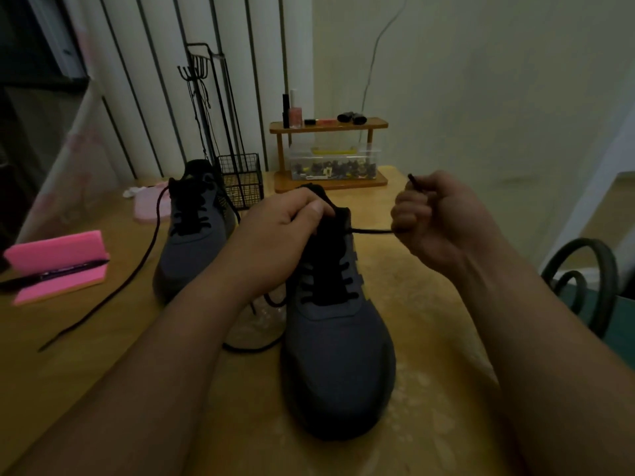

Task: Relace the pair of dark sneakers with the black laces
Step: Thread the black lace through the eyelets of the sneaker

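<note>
Fingers [409, 214] of the right hand [436, 218] are clenching the black lace [372, 230], drawing it taut rightward from the top eyelet [350, 230] of the near sneaker [336, 355]; left hand [285, 228] is gripping the tongue [338, 218], steadying it on the counter [103, 338].

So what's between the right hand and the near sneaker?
Head view: only a taut stretch of lace, running from the top eyelet of the near sneaker into the right hand, which grips it.

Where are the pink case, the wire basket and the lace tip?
pink case [58, 250], head view, its upright lid.
wire basket [242, 183], head view, its front mesh.
lace tip [411, 177], head view, its very end.
</note>
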Available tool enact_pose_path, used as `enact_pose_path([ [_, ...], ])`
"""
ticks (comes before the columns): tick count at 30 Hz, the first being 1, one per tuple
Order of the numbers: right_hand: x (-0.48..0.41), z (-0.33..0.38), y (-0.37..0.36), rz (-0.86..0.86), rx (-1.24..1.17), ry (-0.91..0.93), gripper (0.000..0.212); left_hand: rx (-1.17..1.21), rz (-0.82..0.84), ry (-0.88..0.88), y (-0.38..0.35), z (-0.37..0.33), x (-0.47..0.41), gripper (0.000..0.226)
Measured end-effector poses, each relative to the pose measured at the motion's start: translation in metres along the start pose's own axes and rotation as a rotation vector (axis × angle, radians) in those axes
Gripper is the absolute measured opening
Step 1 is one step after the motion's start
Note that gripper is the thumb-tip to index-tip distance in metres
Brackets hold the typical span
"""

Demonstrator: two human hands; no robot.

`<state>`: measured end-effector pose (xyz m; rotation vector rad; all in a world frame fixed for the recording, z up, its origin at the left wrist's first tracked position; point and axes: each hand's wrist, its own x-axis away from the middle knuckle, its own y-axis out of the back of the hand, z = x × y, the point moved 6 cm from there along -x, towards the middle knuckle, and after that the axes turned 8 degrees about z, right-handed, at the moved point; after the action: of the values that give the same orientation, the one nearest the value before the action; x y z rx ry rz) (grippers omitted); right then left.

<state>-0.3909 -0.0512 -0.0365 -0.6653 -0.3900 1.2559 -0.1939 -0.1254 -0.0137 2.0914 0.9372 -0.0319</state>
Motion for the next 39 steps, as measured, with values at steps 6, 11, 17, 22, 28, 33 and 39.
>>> enact_pose_path([
  [6, 0.004, -0.017, -0.012, 0.239, 0.955, -0.139, 0.03, 0.221, -0.036, -0.008, 0.006, 0.005, 0.003, 0.036],
  [11, 0.01, -0.017, -0.011, 0.337, 1.126, -0.219, 0.017, 0.318, -0.054, 0.011, 0.009, 0.007, 0.006, 0.038],
  [17, 0.007, 0.0, -0.011, 0.061, 0.503, -0.006, 0.019, 0.345, -0.07, 0.013, 0.011, 0.009, 0.008, 0.04],
  [22, 0.002, 0.002, 0.004, 0.013, 0.353, -0.03, 0.025, 0.304, -0.052, 0.016, 0.008, 0.009, 0.007, 0.037],
  [28, 0.007, -0.017, -0.006, 0.341, 1.099, -0.22, 0.041, 0.12, 0.002, -0.023, 0.003, 0.012, 0.009, 0.026],
  [33, 0.001, -0.011, -0.002, 0.225, 1.013, -0.112, 0.022, -0.039, 0.07, 0.147, 0.014, 0.019, 0.015, 0.053],
  [39, -0.003, -0.019, -0.002, 0.195, 0.961, -0.133, 0.033, -0.1, 0.335, 0.235, 0.022, 0.025, 0.024, 0.036],
])
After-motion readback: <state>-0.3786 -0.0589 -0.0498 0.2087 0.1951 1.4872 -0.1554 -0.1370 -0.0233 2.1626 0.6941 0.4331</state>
